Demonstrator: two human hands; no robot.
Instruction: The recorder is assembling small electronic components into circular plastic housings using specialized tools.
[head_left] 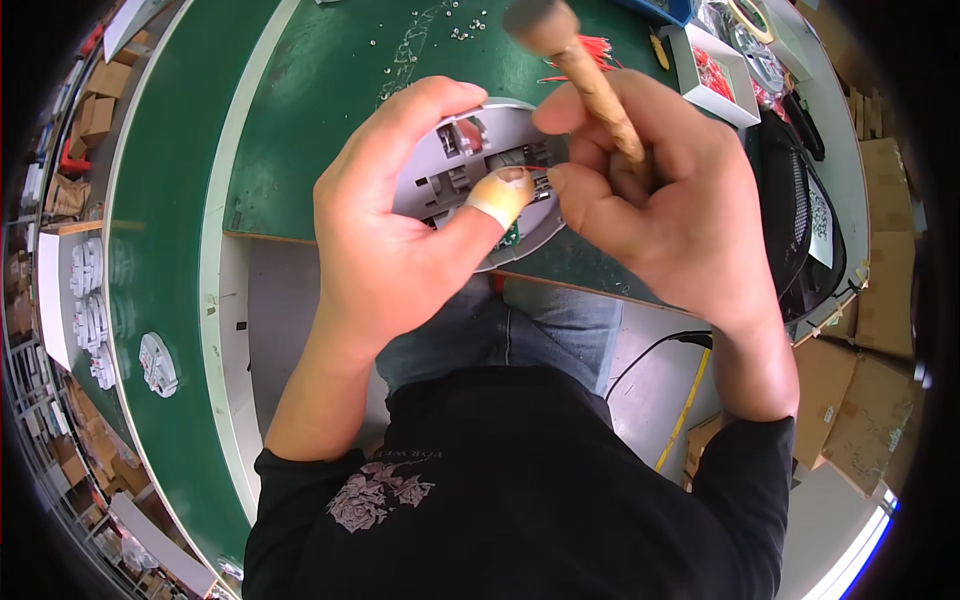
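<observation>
A grey, rounded plastic housing (510, 120) is tilted over the table's near edge, its hollow inner side facing up. My left hand (385, 220) grips it from the left, fingers along the far rim and the tape-wrapped thumb pressed down inside. Near that thumb, part of a green circuit board (512, 236) shows. A thin red wire (538, 169) runs between the thumb and the fingertips of my right hand (670, 190). Those fingers are curled round a tan-handled tool (600, 95) with a blurred, brown rounded end. The tool's lower end is hidden in the hand.
Red wires (595, 52) and small metal pieces (465, 25) lie on the green table (290, 150). At the right are a white box (690, 65) of red parts and a black mesh bag (790, 210). Another grey housing (157, 364) rests on the green surface at left.
</observation>
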